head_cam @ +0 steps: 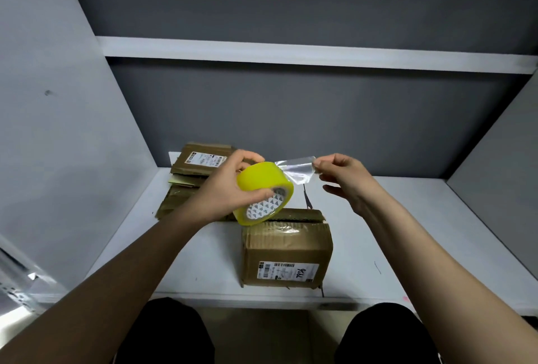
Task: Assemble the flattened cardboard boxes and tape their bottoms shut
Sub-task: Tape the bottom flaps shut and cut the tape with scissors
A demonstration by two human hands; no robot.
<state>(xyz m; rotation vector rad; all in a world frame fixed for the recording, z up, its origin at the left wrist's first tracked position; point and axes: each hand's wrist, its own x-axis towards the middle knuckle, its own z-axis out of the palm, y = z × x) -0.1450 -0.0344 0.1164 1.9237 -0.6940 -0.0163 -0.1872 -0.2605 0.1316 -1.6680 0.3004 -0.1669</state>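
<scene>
My left hand (pixel 230 189) grips a yellow roll of clear packing tape (pixel 263 192), held in the air above the white table (pixel 203 262). My right hand (pixel 340 177) pinches the free end of the tape strip (pixel 295 170), which stretches a short way to the right of the roll. Below the roll stands an assembled brown cardboard box (pixel 286 250) with a shipping label on its near side; its upper flaps are folded in with a gap between them. A pile of flattened boxes (pixel 198 165) lies at the back left, partly hidden behind my left hand.
Grey walls enclose the table on the left, back and right, and a white shelf (pixel 291 53) runs across above. A thin dark object (pixel 308 199) lies on the table just behind the box. My knees show under the front edge.
</scene>
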